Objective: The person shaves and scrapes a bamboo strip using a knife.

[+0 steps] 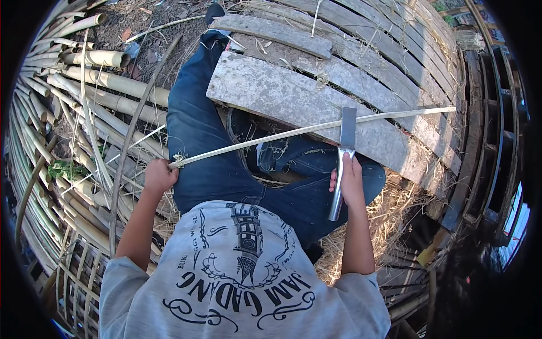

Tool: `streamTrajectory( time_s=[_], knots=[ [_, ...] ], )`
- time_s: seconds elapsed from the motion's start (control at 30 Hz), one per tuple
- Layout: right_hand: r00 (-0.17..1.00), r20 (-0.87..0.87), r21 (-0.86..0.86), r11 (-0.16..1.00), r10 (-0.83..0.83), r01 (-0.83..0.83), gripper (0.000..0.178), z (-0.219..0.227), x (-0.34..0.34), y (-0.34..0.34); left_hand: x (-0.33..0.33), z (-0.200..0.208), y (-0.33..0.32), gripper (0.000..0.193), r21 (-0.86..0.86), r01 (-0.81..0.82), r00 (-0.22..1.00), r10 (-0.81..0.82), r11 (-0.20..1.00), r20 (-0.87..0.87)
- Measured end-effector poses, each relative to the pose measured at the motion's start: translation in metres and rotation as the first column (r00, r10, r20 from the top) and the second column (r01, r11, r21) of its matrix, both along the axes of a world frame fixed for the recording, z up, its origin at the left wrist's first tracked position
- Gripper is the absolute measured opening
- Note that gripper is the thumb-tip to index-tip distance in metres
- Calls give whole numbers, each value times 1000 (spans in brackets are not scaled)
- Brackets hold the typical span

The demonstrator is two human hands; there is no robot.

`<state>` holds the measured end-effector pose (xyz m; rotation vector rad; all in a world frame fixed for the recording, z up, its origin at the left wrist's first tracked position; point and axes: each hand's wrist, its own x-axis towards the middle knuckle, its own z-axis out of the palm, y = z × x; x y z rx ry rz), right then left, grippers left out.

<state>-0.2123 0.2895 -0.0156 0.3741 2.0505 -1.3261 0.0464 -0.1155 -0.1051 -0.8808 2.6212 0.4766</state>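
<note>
My left hand [161,176] is closed around the left end of a long, pale bamboo strip [259,140], beside a small tuft of shavings. The strip slants up to the right over my legs and the wooden platform. In my right hand [350,179] is a knife with a broad, square-ended blade [348,127] and a shiny tubular metal handle. Its blade points away from me and crosses in front of the strip; whether the two touch I cannot tell. Thin curled fibres lie on my dark trousers.
A weathered plank platform [293,90] spreads ahead and right, with a loose board [274,35] on it. Bamboo poles [113,101] are piled at left. Straw-like shavings [344,257] cover the ground by my right arm. A slatted wooden structure [491,130] stands at far right.
</note>
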Motion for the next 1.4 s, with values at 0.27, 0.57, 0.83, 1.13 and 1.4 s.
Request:
streamTrajectory(
  time_s=[0.27,0.57,0.83,1.13,1.4],
  knots=[
    [996,-82,80,996,-29,35,35,1,-10,-4,-2,0,1,26,5,-6,999,6,1000,-35],
    [974,-116,33,979,-195,200,34,-8,-18,6,2,-4,1,25,16,-6,1000,7,1000,-31],
    [996,-80,41,998,-46,50,36,0,-25,8,2,1,2,26,7,-2,998,3,1000,-60],
    [960,-124,193,955,251,-225,33,-2,-12,-9,6,-4,-2,24,18,4,997,-3,1000,-78],
    [995,-101,97,995,8,2,34,-7,-18,-8,0,-2,3,23,4,-34,999,34,999,-4]
  ],
)
